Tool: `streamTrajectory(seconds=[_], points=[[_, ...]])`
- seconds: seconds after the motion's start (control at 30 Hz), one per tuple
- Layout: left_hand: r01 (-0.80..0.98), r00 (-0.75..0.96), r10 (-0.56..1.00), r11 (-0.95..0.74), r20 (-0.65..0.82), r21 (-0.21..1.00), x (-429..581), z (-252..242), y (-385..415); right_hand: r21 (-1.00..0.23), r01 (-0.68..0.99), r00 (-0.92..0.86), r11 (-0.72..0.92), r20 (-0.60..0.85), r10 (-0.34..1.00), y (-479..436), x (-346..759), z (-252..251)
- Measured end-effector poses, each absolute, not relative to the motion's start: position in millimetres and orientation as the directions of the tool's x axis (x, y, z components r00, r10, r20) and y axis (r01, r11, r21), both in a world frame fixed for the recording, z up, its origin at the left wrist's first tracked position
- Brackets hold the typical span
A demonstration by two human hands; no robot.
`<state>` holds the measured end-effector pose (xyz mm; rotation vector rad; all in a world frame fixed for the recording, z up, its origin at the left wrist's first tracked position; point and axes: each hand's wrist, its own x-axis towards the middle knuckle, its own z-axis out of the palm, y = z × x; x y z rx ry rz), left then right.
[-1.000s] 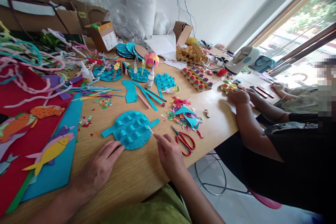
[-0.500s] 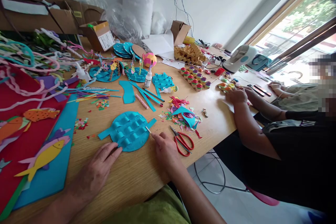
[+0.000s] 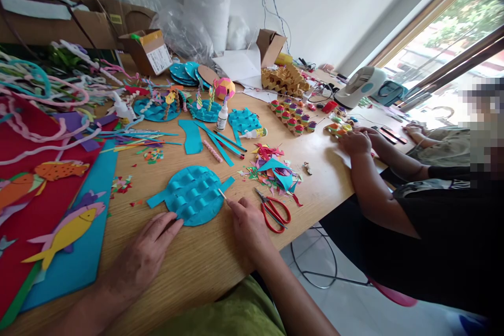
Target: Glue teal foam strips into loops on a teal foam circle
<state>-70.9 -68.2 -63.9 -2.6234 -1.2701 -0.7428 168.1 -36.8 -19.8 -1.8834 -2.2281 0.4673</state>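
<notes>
A round blue disc [image 3: 195,197] with rows of raised, looped blue strips lies on the table in front of me. My left hand [image 3: 147,247] rests beside it with fingers stretched out, the fingertips touching its lower left edge. In my right hand [image 3: 250,226] a thin white stick [image 3: 222,194] is pinched, its tip at the disc's right edge. One loose strip end juts out at the left of the disc and another at the upper right. Red-handled scissors [image 3: 274,212] lie partly open just right of my right hand.
Paper scraps [image 3: 277,170] are heaped beyond the scissors. Blue strips [image 3: 216,142], a glue bottle [image 3: 222,115] and more decorated blue discs [image 3: 157,109] lie farther back. Foam sheets with paper fish [image 3: 69,231] cover the left. A co-worker's hands [image 3: 354,142] are at the right.
</notes>
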Motion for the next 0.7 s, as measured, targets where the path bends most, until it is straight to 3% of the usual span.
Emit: streamTrajectory(seconds=[0.13,0.37,0.57,0.7], points=[[0.758,0.569,0.684,-0.651,0.457,0.030,-70.3,-61.5,-68.4,-0.337,0.929,-0.184,0.153,-0.062,0.981,-36.9,168.3,-19.6],[0.777,0.522,0.728,-0.621,0.443,0.104,-69.9,-64.8,-69.5,-0.346,0.923,-0.194,0.167,-0.044,0.980,-36.4,168.4,-22.5],[0.781,0.500,0.742,-0.609,0.445,0.137,-69.4,-64.8,-70.1,-0.547,0.818,-0.168,0.177,0.067,0.983,-32.0,178.9,-20.3],[0.776,0.500,0.739,-0.614,0.451,0.146,-69.3,-64.0,-69.8,-0.574,0.786,-0.171,0.228,0.153,0.973,-40.1,178.6,-17.4]])
